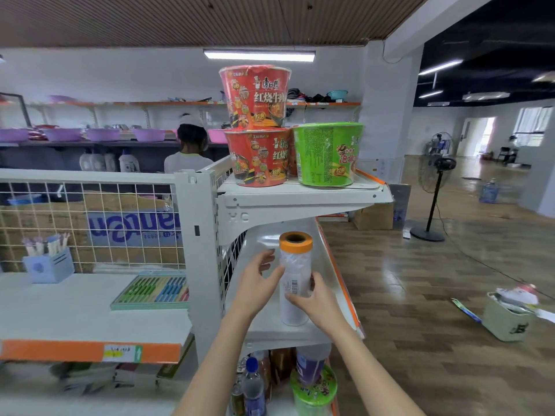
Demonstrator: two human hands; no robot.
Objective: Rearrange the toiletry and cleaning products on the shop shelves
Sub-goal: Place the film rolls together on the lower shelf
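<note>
A tall white plastic-wrapped roll with an orange top ring point(295, 267) stands upright on the middle white shelf point(322, 259) of the end rack. My left hand point(258, 283) holds its left side, thumb on the front. My right hand point(315, 301) grips its lower right side, fingers curled across the front below the barcode. The roll's base rests on the shelf.
Red and green instant-noodle tubs point(329, 154) sit on the shelf above. Bottles and a green-lidded cup point(313, 385) fill the shelf below. Left is a white shelf with a toothbrush tray point(153, 289) and blue holder point(49, 267). A person point(189, 148) stands behind; fan point(435, 187) at right.
</note>
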